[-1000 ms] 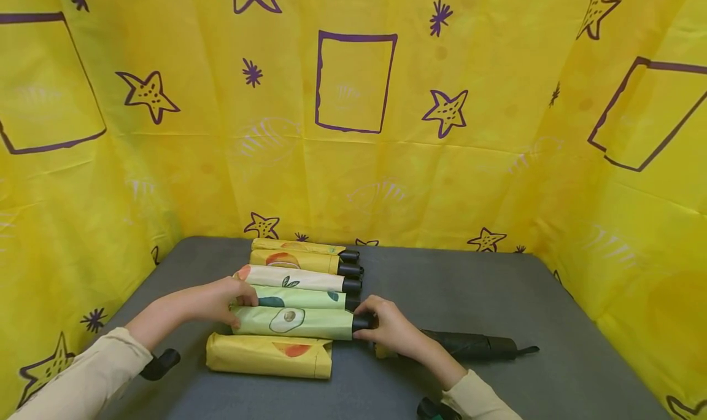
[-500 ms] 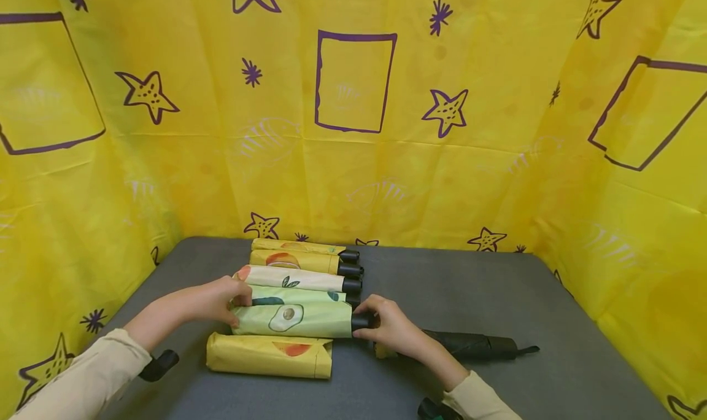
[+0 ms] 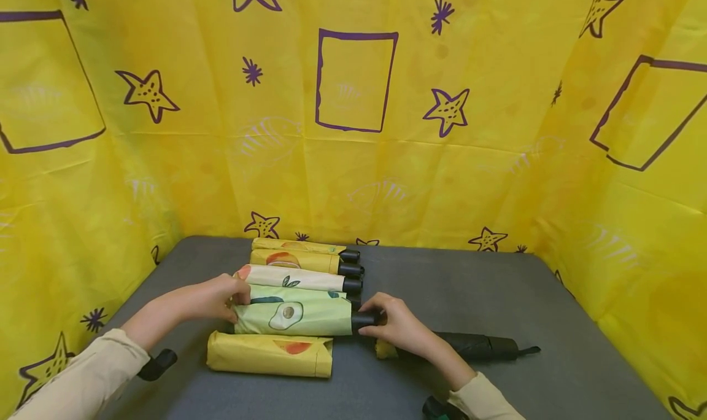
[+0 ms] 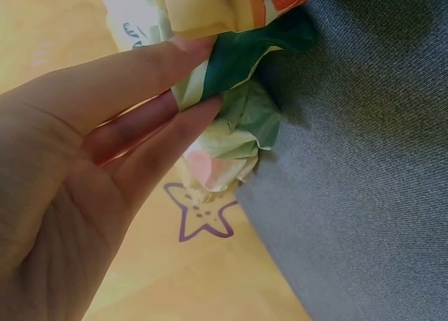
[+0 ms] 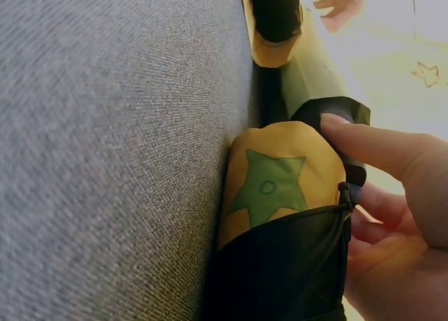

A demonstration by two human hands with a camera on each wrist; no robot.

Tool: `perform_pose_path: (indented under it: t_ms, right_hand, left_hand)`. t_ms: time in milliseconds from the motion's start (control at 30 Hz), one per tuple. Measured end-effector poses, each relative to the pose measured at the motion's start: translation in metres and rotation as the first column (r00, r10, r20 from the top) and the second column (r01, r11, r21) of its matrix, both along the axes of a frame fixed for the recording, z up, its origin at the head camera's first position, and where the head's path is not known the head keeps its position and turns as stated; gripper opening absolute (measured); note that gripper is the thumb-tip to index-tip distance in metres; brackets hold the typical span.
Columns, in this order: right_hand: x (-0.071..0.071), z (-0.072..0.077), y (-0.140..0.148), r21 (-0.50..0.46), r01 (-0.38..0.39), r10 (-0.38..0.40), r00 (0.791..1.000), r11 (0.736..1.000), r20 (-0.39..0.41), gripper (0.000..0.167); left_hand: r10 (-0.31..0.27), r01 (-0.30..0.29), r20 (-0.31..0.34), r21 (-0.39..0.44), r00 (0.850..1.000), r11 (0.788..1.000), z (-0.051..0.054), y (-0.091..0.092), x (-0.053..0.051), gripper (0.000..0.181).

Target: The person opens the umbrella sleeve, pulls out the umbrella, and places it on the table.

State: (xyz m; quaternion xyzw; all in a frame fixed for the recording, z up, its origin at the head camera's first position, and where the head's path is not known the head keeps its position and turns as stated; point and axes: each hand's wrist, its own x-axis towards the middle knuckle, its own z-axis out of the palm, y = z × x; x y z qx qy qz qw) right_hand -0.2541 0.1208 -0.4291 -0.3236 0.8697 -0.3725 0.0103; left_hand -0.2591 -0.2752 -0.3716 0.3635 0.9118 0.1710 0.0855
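A folded umbrella (image 3: 326, 319) in a light green avocado-print cover lies in the row on the grey table. At its left end my left hand (image 3: 221, 298) pinches it; in the left wrist view the thumb and fingers hold green fabric (image 4: 234, 59). My right hand (image 3: 399, 326) pinches the black handle (image 3: 363, 322) at the right end. Just in front lies a yellow fruit-print cover (image 3: 254, 355), whose open mouth looks dark inside in the right wrist view. Under the right forearm is a black folded umbrella (image 3: 486, 347) with a yellow, green-starred end (image 5: 269, 184).
Behind the green umbrella, several more folded umbrellas lie parallel, including a white one (image 3: 309, 279) and a yellow one (image 3: 315, 262), black handles to the right. A yellow patterned curtain (image 3: 353, 180) surrounds the table (image 3: 442, 285) at the back and sides.
The avocado umbrella has rolled slightly and shifted a little away from the yellow cover, closer to the umbrella behind. My right hand has slid slightly rightward along the handle.
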Motion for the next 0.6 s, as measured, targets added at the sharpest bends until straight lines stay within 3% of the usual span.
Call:
perform_pose_path:
  t_ms: [600]
  right_hand:
    - [-0.003, 0.013, 0.023, -0.029, 0.026, -0.024, 0.999, 0.999, 0.040, 0.029]
  left_hand:
    - [-0.006, 0.006, -0.054, 0.001, 0.999, 1.000, -0.001, -0.002, 0.001, 0.027]
